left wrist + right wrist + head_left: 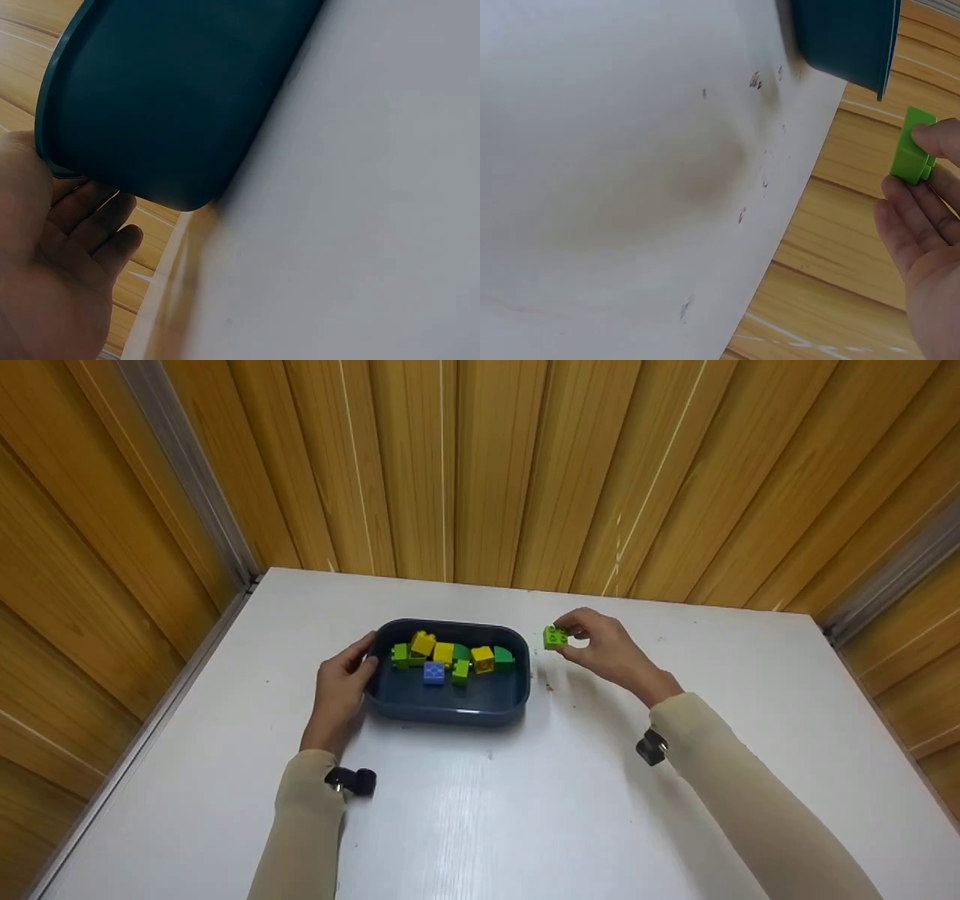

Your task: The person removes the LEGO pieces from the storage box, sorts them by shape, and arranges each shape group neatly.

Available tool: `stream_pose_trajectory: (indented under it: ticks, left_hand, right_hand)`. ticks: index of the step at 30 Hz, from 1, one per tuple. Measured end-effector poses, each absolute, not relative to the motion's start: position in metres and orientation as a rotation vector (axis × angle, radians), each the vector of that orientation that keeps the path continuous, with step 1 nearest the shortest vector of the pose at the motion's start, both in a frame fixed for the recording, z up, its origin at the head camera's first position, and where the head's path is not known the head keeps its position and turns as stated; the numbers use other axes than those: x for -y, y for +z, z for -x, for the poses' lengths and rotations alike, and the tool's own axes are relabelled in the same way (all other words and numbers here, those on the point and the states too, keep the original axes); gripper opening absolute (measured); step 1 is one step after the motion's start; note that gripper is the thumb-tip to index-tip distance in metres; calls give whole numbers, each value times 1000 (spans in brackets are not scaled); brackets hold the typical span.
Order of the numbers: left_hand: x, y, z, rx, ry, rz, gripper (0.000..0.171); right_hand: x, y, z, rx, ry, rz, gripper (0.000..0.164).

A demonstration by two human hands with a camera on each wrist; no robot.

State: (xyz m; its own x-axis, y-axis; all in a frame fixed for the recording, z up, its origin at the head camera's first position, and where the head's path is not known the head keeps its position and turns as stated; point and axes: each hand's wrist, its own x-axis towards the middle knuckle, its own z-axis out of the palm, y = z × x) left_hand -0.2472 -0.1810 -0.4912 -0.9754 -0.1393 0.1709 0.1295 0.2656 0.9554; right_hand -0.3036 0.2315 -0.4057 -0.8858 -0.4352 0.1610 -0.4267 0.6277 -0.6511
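Note:
A dark blue plastic box (450,701) stands on the white table with several toy building bricks inside, among them a blue brick (433,673), a yellow brick (423,643) and a green quarter-round brick (503,658). My left hand (341,688) grips the box's left end, thumb at the rim and fingers along the outer wall; the left wrist view shows those fingers (105,225) under the rim. Off the box's right end, my right hand (609,651) pinches a light green brick (555,637) between thumb and fingers, held above the table in the right wrist view.
The white table (465,810) reaches back to a wood-patterned wall (487,472), with similar panels at both sides. Small dark marks (755,80) dot the tabletop right of the box. A black wrist camera (352,781) sits on the left sleeve, another (651,747) on the right.

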Motion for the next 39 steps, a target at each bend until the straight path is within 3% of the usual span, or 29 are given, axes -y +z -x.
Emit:
stream_pose_trajectory:
  ticks: [39]
  left_hand:
    - [182,-490,247,2262,-1830,-6,43]
  right_hand:
    - [-261,-453,309,-2793,-1073,481,35]
